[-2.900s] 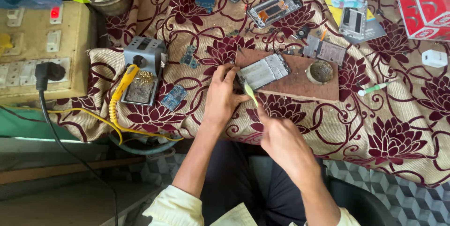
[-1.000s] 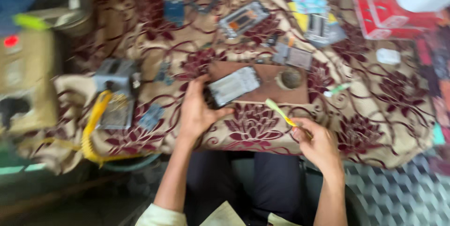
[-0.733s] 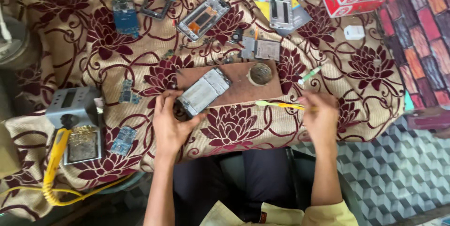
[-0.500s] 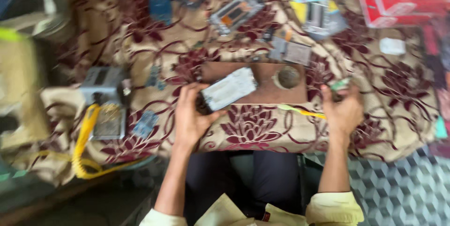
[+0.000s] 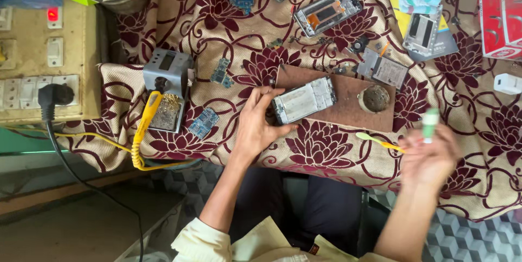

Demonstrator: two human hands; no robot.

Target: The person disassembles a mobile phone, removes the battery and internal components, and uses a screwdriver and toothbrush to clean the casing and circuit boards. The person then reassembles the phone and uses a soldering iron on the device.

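Left hand [image 5: 255,126]: at centre of view, fingers curled around the left end of the phone frame [image 5: 303,99], grip closed on it. The frame lies flat and slightly tilted on a brown work board [image 5: 348,111], which rests on the tabletop under a maroon floral cloth [image 5: 326,153].

Right hand [image 5: 429,158]: at 4 o'clock from the frame and well apart from it, blurred. Grip closed on a yellow-green toothbrush [image 5: 378,141], bristle end pointing toward 9 o'clock, and on a small green-capped bottle [image 5: 429,125] standing up out of the fingers.

Handling, phone frame: judged light, thin and stiff, with exposed inner parts that look fragile; best held by the metal side edges or end, not the open face. Toothbrush: light, slightly springy handle.

Surroundings:
- Round brass-wool tip cleaner [image 5: 374,98], on the board at 3 o'clock from the frame.
- Grey soldering station [image 5: 167,72] at 9 o'clock, with a yellow-handled iron [image 5: 145,118] in its stand and a coiled yellow cord.
- Small blue circuit boards [image 5: 203,123] between station and left hand.
- A second phone frame [image 5: 328,11] at 12 o'clock.
- Red box [image 5: 500,12] at 2 o'clock.
- White charger plug [image 5: 508,83] at 3 o'clock.
- Switchboard [image 5: 38,66] at far 9 o'clock, red lamp lit, black plug inserted.
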